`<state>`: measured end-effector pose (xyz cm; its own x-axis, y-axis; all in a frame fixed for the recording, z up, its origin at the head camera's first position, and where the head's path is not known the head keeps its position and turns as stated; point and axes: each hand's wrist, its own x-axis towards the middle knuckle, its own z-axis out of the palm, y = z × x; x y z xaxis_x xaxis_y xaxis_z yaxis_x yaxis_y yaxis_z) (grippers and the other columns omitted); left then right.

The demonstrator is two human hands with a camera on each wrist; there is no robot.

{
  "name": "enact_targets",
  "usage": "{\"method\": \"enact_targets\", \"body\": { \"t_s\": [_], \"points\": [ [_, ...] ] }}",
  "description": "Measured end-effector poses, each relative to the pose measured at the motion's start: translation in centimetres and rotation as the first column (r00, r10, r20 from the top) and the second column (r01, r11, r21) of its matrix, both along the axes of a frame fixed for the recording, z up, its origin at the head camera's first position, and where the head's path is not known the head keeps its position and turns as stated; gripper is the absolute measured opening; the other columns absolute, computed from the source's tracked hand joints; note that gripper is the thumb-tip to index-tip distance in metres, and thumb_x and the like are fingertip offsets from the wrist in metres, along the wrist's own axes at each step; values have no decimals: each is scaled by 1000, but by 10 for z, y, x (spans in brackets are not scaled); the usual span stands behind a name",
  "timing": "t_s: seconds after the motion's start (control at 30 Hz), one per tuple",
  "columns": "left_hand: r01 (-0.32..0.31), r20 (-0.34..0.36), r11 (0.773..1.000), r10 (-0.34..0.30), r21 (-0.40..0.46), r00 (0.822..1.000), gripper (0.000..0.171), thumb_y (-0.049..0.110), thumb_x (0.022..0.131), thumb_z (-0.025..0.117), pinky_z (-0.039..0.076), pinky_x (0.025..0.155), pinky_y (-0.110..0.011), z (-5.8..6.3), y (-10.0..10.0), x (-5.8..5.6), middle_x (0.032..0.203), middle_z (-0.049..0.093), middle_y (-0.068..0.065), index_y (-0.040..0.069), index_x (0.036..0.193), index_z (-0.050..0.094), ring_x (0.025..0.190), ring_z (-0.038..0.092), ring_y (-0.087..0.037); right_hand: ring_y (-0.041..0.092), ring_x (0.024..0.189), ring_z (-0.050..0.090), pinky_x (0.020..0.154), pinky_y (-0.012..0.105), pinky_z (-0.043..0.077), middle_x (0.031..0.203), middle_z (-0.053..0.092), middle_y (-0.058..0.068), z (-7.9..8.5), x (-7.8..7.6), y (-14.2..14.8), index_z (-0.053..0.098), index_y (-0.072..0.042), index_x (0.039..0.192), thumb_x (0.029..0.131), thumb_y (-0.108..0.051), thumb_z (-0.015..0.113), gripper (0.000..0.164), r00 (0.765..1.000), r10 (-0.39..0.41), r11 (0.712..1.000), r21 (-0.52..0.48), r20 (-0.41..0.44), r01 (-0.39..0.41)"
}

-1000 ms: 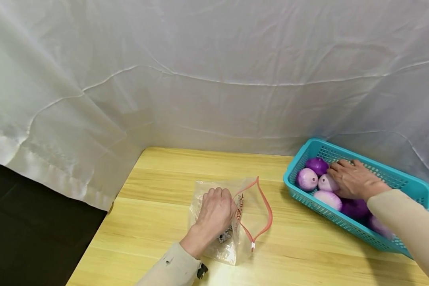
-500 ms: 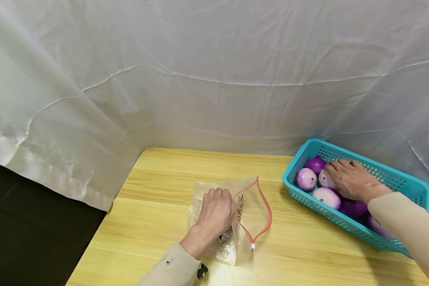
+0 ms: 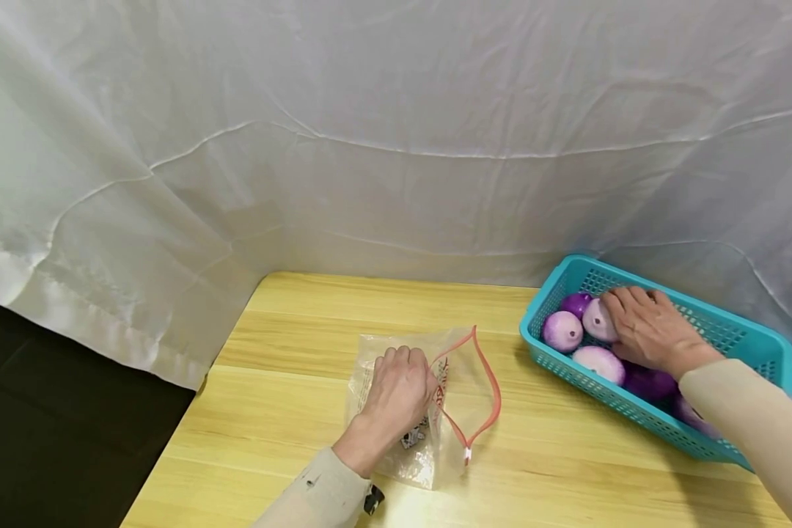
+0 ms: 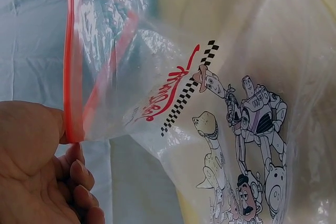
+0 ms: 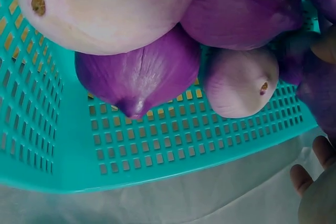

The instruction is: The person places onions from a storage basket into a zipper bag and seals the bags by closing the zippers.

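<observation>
In the head view, my left hand (image 3: 399, 389) is at a clear zip bag (image 3: 402, 469) lying on the wooden table. The left wrist view shows the thumb and fingers (image 4: 81, 174) pinching the bag's red zip edge (image 4: 74, 66). Cartoon figures and red lettering are printed on the plastic, and the bag's mouth gapes to the right. My right hand (image 3: 656, 330) reaches into a turquoise basket (image 3: 762, 337), its fingers curled over a pale purple onion (image 3: 599, 320). In the right wrist view, thumb and fingertips (image 5: 301, 178) surround a purple onion (image 5: 317, 90), partly out of frame.
Several more purple onions (image 3: 563, 331) fill the basket's left and front part. A white slider (image 3: 467, 455) sits at the near end of the bag's zip. Grey cloth (image 3: 396, 205) hangs behind the wooden table (image 3: 290, 352), and dark floor (image 3: 59, 425) shows at the left.
My right hand has shifted the gripped onion slightly up and left among the others. The basket has slid a little to the left. My left hand and the bag stay where they were.
</observation>
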<state>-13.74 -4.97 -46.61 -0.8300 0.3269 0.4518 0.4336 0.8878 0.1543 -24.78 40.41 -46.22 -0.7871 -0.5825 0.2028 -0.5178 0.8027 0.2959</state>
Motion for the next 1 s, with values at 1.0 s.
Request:
{"method": "enact_targets", "body": {
  "t_s": [1.0],
  "points": [
    [-9, 44, 1000, 8, 5, 999, 29, 16, 96, 61, 22, 63, -25, 4, -4, -6, 69, 36, 5, 17, 73, 45, 66, 28, -14, 49, 113, 50, 90, 62, 43, 127, 51, 28, 35, 7, -29, 45, 4, 133, 73, -35, 82, 81, 991, 48, 994, -92, -127, -60]
  ]
}}
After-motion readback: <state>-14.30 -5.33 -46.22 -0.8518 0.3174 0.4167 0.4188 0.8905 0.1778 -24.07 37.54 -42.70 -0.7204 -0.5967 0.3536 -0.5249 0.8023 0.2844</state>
